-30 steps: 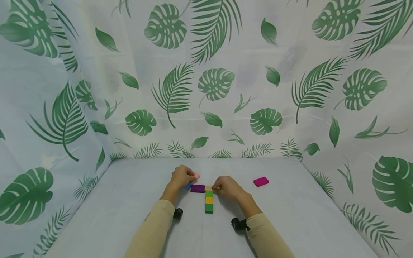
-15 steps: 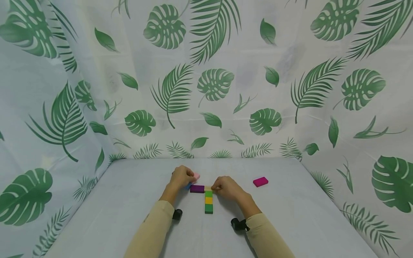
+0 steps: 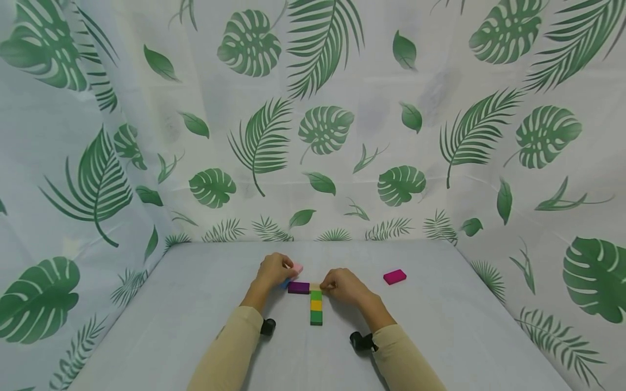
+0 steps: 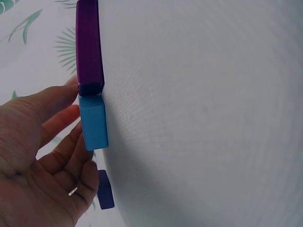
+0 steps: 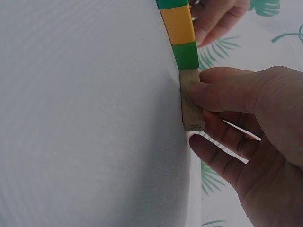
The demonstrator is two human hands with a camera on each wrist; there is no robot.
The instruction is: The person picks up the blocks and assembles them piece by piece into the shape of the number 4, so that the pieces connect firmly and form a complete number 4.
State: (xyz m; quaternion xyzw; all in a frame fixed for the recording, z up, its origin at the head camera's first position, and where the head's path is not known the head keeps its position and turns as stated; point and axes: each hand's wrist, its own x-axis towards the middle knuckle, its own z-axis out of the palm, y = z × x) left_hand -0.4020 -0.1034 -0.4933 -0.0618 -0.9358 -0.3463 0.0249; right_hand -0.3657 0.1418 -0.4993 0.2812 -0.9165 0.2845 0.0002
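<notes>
In the head view my left hand (image 3: 271, 270) is over the left end of a row of small blocks, a pink block (image 3: 297, 268) between its thumb and fingertips. Below those fingers lies a light blue block (image 4: 94, 123), end to end with a purple block (image 4: 89, 47). My right hand (image 3: 343, 284) pinches a plain wooden block (image 5: 192, 104), thumb on its near side, at the purple block's right. From the wooden block a column of a green block (image 3: 316, 295), a yellow block (image 3: 316, 305) and a second green block (image 3: 316, 317) runs toward me.
A magenta block (image 3: 394, 277) lies apart on the right of the white-covered table (image 3: 440, 336). Beyond my left hand is a dark blue block (image 4: 105, 189), mostly hidden in the head view. Leaf-print cloth (image 3: 323, 130) hangs behind and at both sides.
The head view has shifted very slightly. Both hands and all the blocks stay in the same places relative to one another.
</notes>
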